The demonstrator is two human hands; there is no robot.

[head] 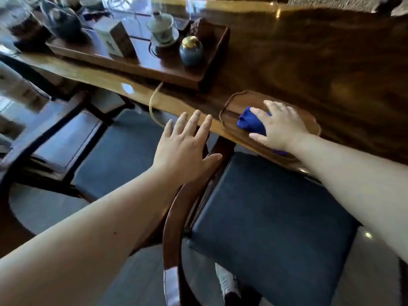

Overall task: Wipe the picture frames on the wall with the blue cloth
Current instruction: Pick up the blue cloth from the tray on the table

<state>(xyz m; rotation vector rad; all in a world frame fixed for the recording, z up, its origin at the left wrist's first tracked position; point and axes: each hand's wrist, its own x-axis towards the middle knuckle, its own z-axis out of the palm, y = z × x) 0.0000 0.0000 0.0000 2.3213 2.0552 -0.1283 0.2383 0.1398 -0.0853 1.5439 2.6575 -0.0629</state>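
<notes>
A crumpled blue cloth (pixel 250 121) lies in a shallow wooden tray (pixel 229 107) at the near edge of a glossy wooden table (pixel 309 62). My right hand (pixel 279 127) lies on top of the cloth with fingers spread around it; most of the cloth is hidden under the palm. My left hand (pixel 187 146) hovers open, fingers apart, just left of the tray at the table's edge, above a chair's curved armrest. No picture frames or wall are in view.
A dark tea tray (pixel 205 69) on the table carries a lidded cup (pixel 162 29), a blue jar with a gold lid (pixel 191 50), a small box (pixel 114 39) and a dark teapot (pixel 64 25). A wooden chair with a dark cushion (pixel 271 217) stands below me; another chair (pixel 66 138) is on the left.
</notes>
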